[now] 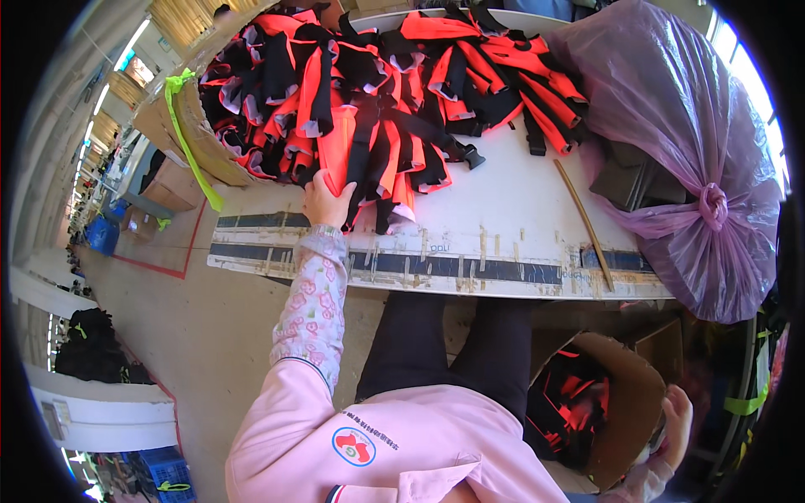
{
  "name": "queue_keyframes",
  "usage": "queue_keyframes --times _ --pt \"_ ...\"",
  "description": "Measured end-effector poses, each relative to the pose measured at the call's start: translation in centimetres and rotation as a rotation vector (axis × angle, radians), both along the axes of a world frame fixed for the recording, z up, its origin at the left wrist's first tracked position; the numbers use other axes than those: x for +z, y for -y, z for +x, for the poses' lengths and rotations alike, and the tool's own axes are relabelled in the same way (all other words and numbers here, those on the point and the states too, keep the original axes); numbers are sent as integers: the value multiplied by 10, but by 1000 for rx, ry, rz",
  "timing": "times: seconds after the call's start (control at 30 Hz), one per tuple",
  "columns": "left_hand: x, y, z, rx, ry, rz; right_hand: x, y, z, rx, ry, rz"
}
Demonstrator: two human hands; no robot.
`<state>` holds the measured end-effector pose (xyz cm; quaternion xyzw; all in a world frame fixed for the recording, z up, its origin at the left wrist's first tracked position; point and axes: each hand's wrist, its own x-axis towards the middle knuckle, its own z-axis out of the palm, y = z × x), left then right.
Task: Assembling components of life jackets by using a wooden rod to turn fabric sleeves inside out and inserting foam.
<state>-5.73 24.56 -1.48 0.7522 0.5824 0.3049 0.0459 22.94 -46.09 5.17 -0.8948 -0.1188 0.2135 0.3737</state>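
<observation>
A large heap of orange-and-black fabric straps [402,92] with grey undersides covers the far part of the white table [520,201]. At the heap's near edge, my left hand [329,201] is closed on the lower end of an orange strap [336,147]. A black plastic buckle [475,157] sticks out of the heap to its right. Low on the right, my right hand [677,419] is beside the cardboard box [625,402], its fingers apart and nothing visible in them. More orange-and-black pieces [579,394] lie inside that box.
A knotted purple plastic bag [679,109] with dark contents bulges over the table's right end. A thin wooden stick [584,226] lies near it. Left of the heap stands a cardboard carton [176,126] with a neon-yellow strip [191,151]. Worn tape lines the table's front edge.
</observation>
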Motion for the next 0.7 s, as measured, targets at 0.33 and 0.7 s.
queue_keyframes --times 0.33,0.7 --pt "-18 -73 4 -98 288 -3 -35 -170 2 391 -13 141" --pt "76 121 108 -870 726 404 -21 -253 -3 500 -58 527"
